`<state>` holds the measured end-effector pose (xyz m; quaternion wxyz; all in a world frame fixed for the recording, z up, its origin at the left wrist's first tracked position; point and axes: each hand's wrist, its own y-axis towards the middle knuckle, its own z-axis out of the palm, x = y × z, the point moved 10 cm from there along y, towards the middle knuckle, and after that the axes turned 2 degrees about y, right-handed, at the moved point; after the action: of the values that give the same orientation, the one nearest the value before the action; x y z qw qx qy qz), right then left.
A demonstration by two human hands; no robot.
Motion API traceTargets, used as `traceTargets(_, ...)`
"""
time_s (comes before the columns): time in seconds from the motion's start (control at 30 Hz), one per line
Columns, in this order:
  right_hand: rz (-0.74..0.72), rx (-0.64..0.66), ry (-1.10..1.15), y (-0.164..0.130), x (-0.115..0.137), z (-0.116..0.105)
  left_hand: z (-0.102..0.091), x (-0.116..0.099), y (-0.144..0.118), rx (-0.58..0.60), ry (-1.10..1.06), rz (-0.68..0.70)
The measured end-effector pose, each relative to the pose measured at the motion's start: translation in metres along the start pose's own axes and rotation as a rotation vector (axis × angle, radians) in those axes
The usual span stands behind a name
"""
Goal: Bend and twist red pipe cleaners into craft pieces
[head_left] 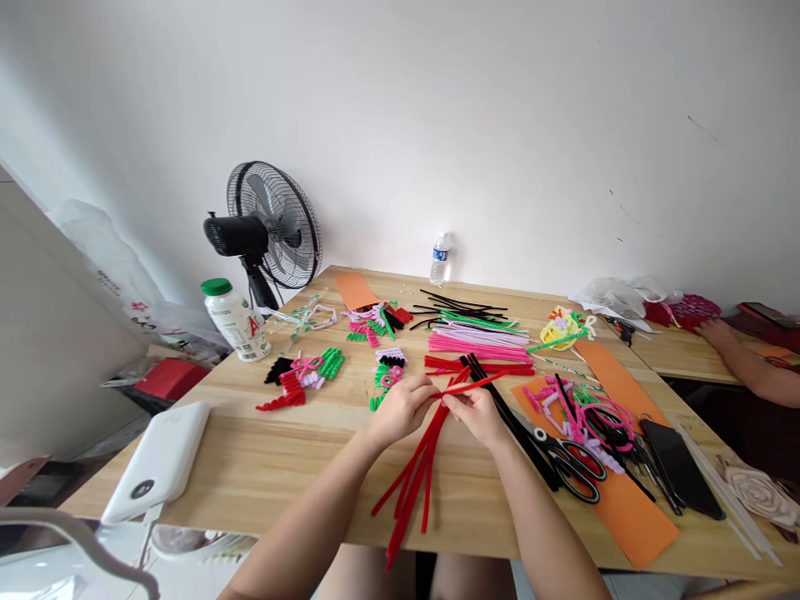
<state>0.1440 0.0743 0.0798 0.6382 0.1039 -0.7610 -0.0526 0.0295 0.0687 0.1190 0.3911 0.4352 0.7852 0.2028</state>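
My left hand (403, 408) and my right hand (478, 412) meet over the middle of the wooden table (262, 467). Both pinch a bundle of red pipe cleaners (416, 475) near its upper end. The bundle's long tails run down toward the table's front edge, and short red tips stick out to the upper right past my right hand. Just behind my hands lie straight rows of red, pink, lilac, green and black pipe cleaners (478, 342).
Black-handled scissors (572, 467) lie on an orange sheet (631, 508) beside a dark phone (681, 467). Coiled pipe-cleaner pieces (306, 371) are scattered left. A white power bank (159, 458), a green-capped bottle (236, 321), a fan (272, 229) and a water bottle (440, 260) stand around. Another person's arm (747, 362) rests at the right.
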Motion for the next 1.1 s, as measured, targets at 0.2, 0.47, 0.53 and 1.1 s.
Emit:
traceTargets(0.2,-0.047,0.006,-0.018,-0.001,0.006,-0.004,0.022,0.013,-0.005,0.187,-0.344,-0.238)
traceTargets(0.47,-0.205,0.086,-0.144,-0.009,0.031,0.004,0.079,0.015,-0.045,0.662,-1.343,-0.814)
traceTargets(0.53,-0.162,0.026,-0.071,-0.006,0.024,-0.001,0.075,0.02,-0.038,0.57,-1.257,-0.767)
traceTargets(1.1,-0.219,-0.026,-0.24,-0.006,0.032,0.001,0.062,0.042,-0.033,0.334,-0.952,-0.84)
